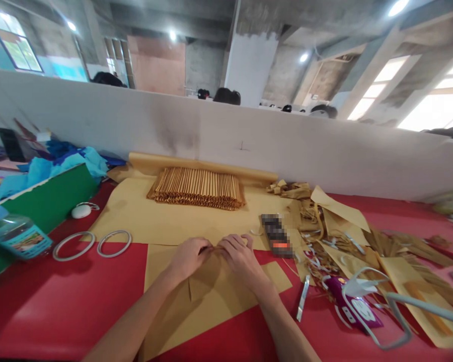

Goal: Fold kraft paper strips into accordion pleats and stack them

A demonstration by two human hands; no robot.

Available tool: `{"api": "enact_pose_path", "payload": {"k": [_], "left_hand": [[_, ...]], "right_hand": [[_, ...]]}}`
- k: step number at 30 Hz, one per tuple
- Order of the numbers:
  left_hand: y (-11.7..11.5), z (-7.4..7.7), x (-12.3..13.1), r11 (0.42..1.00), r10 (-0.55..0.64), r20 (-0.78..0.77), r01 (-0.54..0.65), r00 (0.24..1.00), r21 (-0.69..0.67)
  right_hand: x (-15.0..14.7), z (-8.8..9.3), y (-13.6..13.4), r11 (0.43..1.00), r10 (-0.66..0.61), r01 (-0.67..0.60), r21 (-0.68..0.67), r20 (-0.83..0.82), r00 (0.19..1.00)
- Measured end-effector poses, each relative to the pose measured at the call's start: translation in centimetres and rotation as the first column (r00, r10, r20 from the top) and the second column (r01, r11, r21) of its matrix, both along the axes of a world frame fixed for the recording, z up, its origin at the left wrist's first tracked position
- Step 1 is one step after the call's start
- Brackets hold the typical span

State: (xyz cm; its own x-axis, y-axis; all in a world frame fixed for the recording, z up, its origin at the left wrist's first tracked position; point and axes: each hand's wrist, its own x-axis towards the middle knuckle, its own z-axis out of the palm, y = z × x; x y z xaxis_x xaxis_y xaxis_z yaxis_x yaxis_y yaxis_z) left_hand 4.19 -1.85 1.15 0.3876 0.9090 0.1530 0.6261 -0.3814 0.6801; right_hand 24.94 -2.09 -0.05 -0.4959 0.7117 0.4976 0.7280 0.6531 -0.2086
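Both hands meet over the middle of the table at the upper edge of a small piece of brown paper (208, 282). My left hand (191, 255) has its fingers closed on that edge. Right beside it, my right hand (238, 255) bends its fingers over the same edge, thumb side hidden. Beneath them a larger brown paper sheet (169, 327) lies flat at a slant. Beyond the hands, a long stack of tightly pleated brown paper (200, 190) rests on a wide paper sheet (128, 216). A phone (275, 234) with a blurred screen lies just right of my right hand.
Two metal rings (114, 244), a white round case (82, 210) and a bottle (18, 236) sit left. At right are a box cutter (303, 299), paper scraps (343, 216), a purple tissue pack (353, 304) and a bent grey frame (400, 322). A partition (287, 141) stands behind.
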Motion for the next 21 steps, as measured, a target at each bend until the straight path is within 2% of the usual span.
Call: {"api": "enact_pose_path", "payload": {"k": [4, 11, 16, 21], "left_hand": [[-0.3, 0.4, 0.4, 0.994, -0.013, -0.171, 0.031, 0.985, 0.104], [-0.4, -0.1, 0.8, 0.982, -0.026, -0.244, 0.071, 0.970, 0.178], [-0.4, -0.1, 0.9, 0.990, 0.008, -0.278, 0.031, 0.960, 0.137], [-0.2, 0.5, 0.3, 0.995, 0.084, -0.312, -0.060, 0.946, 0.085]], "right_hand": [[-0.3, -0.4, 0.2, 1.000, -0.022, 0.021, 0.009, 0.026, 0.999], [-0.5, -0.2, 0.0, 0.999, -0.027, 0.025, 0.034, 0.075, 0.997], [-0.6, -0.6, 0.2, 0.998, -0.060, 0.061, -0.004, 0.090, 0.994], [1.0, -0.8, 1.1, 0.992, -0.109, 0.111, -0.066, 0.042, 0.993]]}}
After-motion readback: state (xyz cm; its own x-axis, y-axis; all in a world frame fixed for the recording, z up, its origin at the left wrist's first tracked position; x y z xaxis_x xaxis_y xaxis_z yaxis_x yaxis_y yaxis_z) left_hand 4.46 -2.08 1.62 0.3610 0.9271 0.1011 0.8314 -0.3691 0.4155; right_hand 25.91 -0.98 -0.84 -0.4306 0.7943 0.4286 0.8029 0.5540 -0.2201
